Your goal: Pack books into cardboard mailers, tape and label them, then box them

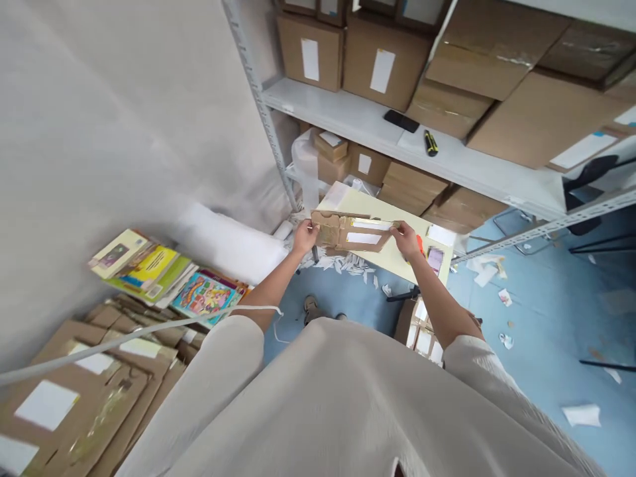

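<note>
A flattened cardboard box (329,235) with white labels is stretched between my hands, held above the near edge of a pale yellow table (397,267). My left hand (305,236) pinches its left end. Its upper right corner is gripped by my right hand (407,240), thumb and fingers closed on the edge. Just beyond my right hand, something orange (421,245), partly hidden by the hand, lies on the table near a phone (435,259) with a lit screen.
A metal shelf (342,122) full of cardboard boxes stands ahead, bearing a dark phone (401,121) and a yellow-black cutter (430,143). At left are books (149,268), flattened cartons (89,391) and a white roll (233,245). Paper scraps (342,264) litter the blue floor. A pale cord (149,329) crosses left.
</note>
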`<action>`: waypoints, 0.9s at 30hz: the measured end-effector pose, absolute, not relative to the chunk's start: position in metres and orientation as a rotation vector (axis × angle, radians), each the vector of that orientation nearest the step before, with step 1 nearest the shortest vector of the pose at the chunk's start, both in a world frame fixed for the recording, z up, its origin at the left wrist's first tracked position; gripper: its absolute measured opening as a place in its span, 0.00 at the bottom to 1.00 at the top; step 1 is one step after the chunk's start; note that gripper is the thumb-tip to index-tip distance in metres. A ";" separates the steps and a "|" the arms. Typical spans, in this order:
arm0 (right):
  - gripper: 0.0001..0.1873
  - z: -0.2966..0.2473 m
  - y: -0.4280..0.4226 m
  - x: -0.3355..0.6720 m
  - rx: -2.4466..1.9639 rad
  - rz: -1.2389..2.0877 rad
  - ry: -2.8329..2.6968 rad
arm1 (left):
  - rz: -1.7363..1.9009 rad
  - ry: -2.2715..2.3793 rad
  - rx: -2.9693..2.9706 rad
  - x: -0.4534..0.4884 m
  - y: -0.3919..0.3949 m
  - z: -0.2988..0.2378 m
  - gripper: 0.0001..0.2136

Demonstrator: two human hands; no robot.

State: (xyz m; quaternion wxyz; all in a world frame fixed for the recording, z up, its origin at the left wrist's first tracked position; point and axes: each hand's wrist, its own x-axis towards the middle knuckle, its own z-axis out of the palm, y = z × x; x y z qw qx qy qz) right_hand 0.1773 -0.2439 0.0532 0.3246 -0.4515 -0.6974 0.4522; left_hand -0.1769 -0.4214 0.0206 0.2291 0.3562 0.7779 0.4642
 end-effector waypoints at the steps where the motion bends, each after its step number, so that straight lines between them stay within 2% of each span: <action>1: 0.21 0.049 -0.240 0.185 -1.228 1.151 -1.801 | 1.260 2.117 0.999 -0.173 -0.408 0.017 0.02; 8: 0.23 0.028 -0.210 0.215 -1.422 1.074 -1.616 | 1.173 1.905 1.133 -0.160 -0.310 -0.003 0.13; 17: 0.32 0.032 -0.177 0.183 -1.515 0.999 -1.416 | 1.077 1.658 1.226 -0.164 -0.188 -0.003 0.13; 22: 0.31 0.023 -0.179 0.173 -1.514 1.074 -1.387 | 1.006 1.569 1.236 -0.165 -0.156 -0.015 0.16; 27: 0.31 0.011 -0.183 0.180 -1.503 1.132 -1.554 | 0.986 1.511 1.229 -0.163 -0.147 -0.029 0.24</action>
